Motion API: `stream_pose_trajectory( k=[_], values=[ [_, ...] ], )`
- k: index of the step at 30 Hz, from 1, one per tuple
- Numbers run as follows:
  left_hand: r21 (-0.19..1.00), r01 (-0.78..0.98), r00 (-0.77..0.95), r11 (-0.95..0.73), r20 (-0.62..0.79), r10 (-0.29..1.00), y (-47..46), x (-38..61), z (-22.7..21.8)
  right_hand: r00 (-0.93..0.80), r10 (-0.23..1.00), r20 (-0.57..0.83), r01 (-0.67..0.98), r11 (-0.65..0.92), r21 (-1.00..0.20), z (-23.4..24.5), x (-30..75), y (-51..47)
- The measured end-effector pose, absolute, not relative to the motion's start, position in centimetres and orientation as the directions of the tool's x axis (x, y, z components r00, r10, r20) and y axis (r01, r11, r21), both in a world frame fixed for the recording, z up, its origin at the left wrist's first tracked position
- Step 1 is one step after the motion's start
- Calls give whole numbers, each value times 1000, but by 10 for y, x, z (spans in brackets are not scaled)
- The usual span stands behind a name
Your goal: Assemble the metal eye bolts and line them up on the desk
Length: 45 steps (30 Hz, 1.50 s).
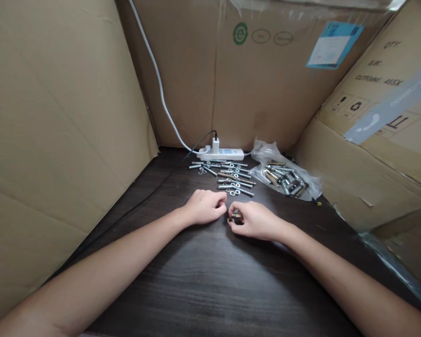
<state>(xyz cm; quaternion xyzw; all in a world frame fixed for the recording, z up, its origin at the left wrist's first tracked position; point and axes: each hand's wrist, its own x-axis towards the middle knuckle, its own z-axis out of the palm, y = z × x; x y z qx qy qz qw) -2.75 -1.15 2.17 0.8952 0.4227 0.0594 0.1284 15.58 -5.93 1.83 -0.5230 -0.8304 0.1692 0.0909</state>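
Dark wood-grain tabletop [203, 281], brown cardboard walls [182, 79] on three sides. One person, two bare hands, working near the middle.

Right hand [254, 220]: thumb and forefinger curled into a near-closed pinch. Within the curl, a short brass-coloured metal piece [236, 215]; by the fingertips, a small flat metal ring [230, 220]. From here I cannot tell whether the two are joined.

Left hand [205, 206]: just beside it, a narrow gap between. Fingers folded in, thumb drawn up close to the forefinger. Cannot tell whether anything sits inside; no part shows beyond the skin.

Beyond the hands, laid out on the wood: thin silver bolts [243, 191], mostly lying crosswise in loose rows, with small round silver washers [232, 192] scattered among them. A longer brass-toned rod [236, 179] lies across the middle of the rows.

To the right, an opened clear plastic bag [264, 152] with a jumbled heap of silver and brass-coloured fasteners [286, 175] on it. Behind the rows, a white power strip [236, 154] with a white charger block [215, 146] plugged in.

Tally, as I judge it: a fair number set out in rows, one in hand, a sizeable heap left at the bag. Well along, not finished.
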Motion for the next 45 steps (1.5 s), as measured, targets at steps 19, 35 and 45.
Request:
stream_pose_trajectory(
  k=[19,35,45],
  values=[
    [278,702,661,-655,86,745,-10,-30,14,-516,846,-132,785,405,-469,31,166,-59],
    [270,709,658,-651,78,749,-9,-29,14,-379,915,-137,883,314,-348,27,161,-55],
    [271,715,653,-644,68,754,-9,-28,16,-347,926,-150,925,310,-221,28,158,-54]
  ],
)
